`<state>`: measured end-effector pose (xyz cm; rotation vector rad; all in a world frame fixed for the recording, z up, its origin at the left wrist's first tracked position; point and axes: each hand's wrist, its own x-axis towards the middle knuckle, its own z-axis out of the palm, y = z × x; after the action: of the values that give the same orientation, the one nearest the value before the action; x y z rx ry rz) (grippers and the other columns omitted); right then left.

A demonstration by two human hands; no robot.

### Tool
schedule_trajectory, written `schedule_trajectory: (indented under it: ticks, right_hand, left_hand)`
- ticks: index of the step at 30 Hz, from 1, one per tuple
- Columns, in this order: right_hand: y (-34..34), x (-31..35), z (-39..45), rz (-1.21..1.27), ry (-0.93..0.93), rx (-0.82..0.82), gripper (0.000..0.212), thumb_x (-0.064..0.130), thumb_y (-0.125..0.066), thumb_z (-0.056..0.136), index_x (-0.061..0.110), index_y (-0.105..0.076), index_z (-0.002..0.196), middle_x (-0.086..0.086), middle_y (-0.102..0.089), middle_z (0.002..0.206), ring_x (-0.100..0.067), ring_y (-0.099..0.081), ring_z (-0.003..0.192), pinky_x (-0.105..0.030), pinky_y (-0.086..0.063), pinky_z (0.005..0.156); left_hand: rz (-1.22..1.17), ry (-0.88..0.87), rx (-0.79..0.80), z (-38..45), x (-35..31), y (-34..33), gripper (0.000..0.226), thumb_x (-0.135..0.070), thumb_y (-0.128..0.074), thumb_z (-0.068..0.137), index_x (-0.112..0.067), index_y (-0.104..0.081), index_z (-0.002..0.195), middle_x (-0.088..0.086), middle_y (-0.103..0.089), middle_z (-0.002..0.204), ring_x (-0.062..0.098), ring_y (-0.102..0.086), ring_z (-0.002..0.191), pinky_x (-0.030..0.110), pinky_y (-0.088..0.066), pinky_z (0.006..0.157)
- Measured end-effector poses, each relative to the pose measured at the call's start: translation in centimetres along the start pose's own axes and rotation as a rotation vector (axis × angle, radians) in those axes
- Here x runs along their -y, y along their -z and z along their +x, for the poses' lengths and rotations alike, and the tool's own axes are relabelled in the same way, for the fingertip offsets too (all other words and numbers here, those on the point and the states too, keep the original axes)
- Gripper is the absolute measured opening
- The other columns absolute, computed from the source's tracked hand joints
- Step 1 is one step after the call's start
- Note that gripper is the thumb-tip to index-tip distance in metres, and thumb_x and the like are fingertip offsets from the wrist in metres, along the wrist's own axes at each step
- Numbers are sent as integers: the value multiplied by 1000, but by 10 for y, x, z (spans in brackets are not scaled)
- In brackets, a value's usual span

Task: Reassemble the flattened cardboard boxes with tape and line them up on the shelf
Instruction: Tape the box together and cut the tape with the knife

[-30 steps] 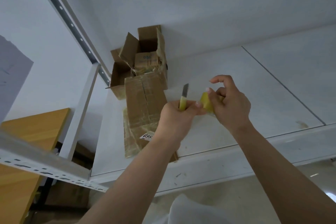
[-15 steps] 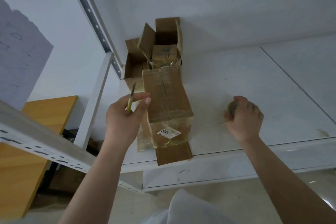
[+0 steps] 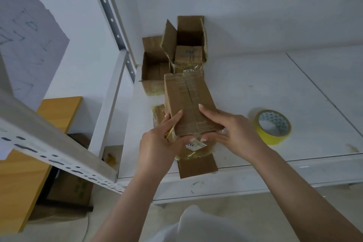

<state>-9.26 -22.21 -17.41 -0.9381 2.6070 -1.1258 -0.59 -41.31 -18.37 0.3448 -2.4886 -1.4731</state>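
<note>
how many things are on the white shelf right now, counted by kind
cardboard boxes: 3 (held box, tall open box, low open box)
yellow tape rolls: 1
total: 4
Flattened cardboard under the held box is left out.
</note>
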Motion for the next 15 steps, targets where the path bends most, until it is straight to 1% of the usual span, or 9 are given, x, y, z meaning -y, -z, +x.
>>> schedule_trajectory:
  ticks: [1,3,6,8,10,11,12,13,15]
  right_hand:
    - [-2,0,0,-5,9,-15,76,60,-61,72,45,-32,141,9,-55,140,-15,-58,121,-40,-50,99]
    - [-8,0,0,-32,34,-46,75,57,-62,74,43,-31,141,8,-56,139,-16,-60,119,-37,-50,98]
    - [-15,-1,-1,-65,55,-92,73,52,-62,77,38,-33,142,13,-55,135,-16,-63,114,-33,-51,95]
    - [-16,-1,-2,-48,46,-121,71,53,-62,77,38,-35,142,16,-56,132,-16,-64,112,-34,-53,93]
    - [-14,-1,-3,12,22,-127,69,57,-60,75,42,-39,139,21,-55,128,-14,-64,112,-33,-53,94]
    - [-11,0,-3,55,3,-121,69,59,-61,73,44,-41,137,24,-53,127,-13,-64,113,-33,-52,95]
    - [-7,1,-3,100,-17,-114,68,60,-62,72,47,-42,136,25,-53,127,-15,-64,113,-36,-52,96]
    - [-3,1,-4,141,-36,-109,67,60,-64,70,50,-44,134,28,-55,126,-23,-65,111,-41,-53,94]
    - [5,5,-3,214,-60,-112,62,59,-69,68,57,-49,127,36,-60,115,-39,-62,108,-52,-53,90]
  left_hand:
    - [19,-18,-2,0,4,1,64,-51,-73,62,-62,-47,120,-6,-52,142,-25,-44,112,3,-47,80]
    - [15,-47,-7,0,10,0,63,-47,-72,66,-58,-47,122,-1,-53,140,-38,-35,102,0,-44,75]
    - [-16,-73,-4,0,17,-2,60,-40,-73,72,-56,-47,125,2,-51,143,-38,-36,100,9,-52,74]
    - [-42,-90,11,1,19,-3,63,-29,-76,78,-55,-47,128,2,-48,146,-38,-35,104,8,-51,77]
    - [-97,-90,59,0,19,0,67,-23,-78,79,-55,-47,129,3,-46,148,-29,-33,119,9,-50,85]
    - [-149,-80,98,0,18,4,69,-24,-80,76,-54,-48,130,7,-48,146,-17,-35,128,16,-52,89]
    - [-213,-76,137,-1,15,9,71,-27,-82,73,-49,-50,133,10,-51,138,0,-39,131,26,-52,90]
    - [-280,-91,151,-1,12,14,72,-30,-83,72,-41,-52,136,9,-51,129,10,-39,126,32,-49,88]
    - [-427,-133,82,0,5,22,59,-35,-76,82,-24,-55,136,6,-63,118,19,-57,116,33,-57,85]
